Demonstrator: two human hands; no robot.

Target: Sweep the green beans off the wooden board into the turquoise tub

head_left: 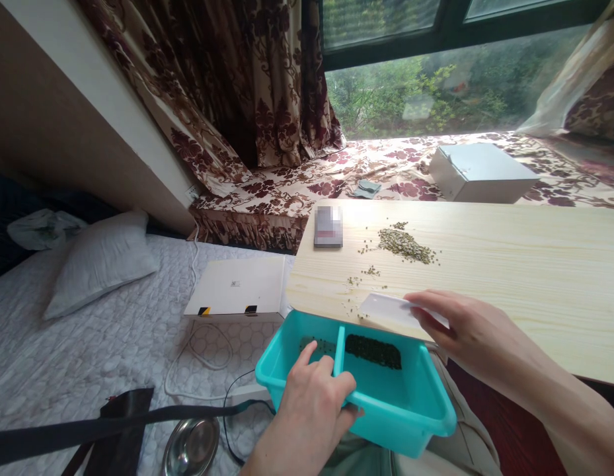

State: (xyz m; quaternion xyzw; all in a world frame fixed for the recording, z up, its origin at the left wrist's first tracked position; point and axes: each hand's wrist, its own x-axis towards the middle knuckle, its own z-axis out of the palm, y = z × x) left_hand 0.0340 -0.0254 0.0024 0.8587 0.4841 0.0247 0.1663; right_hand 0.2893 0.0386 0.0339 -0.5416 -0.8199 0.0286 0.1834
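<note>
My left hand [316,396] grips the near rim of a teal two-compartment bin [400,426], its index finger stretched over the left compartment. Dark green beans or seeds [373,352] lie in the bin's right compartment; a thin scatter of small grains shows in the left one. Between the fingers and thumb of my right hand [468,327] is a flat white plastic scraper [383,306], held low over the table edge just above the bin. A pile of greenish grains [406,245] lies further back on the table, with loose grains strewn between it and the scraper.
The pale wooden table [525,264] carries a small blurred box [328,227]. On the bed at left are a white flat box [237,285], a steel bowl [191,446], cables and a pillow [103,261]. A white box [485,172] sits on the window seat.
</note>
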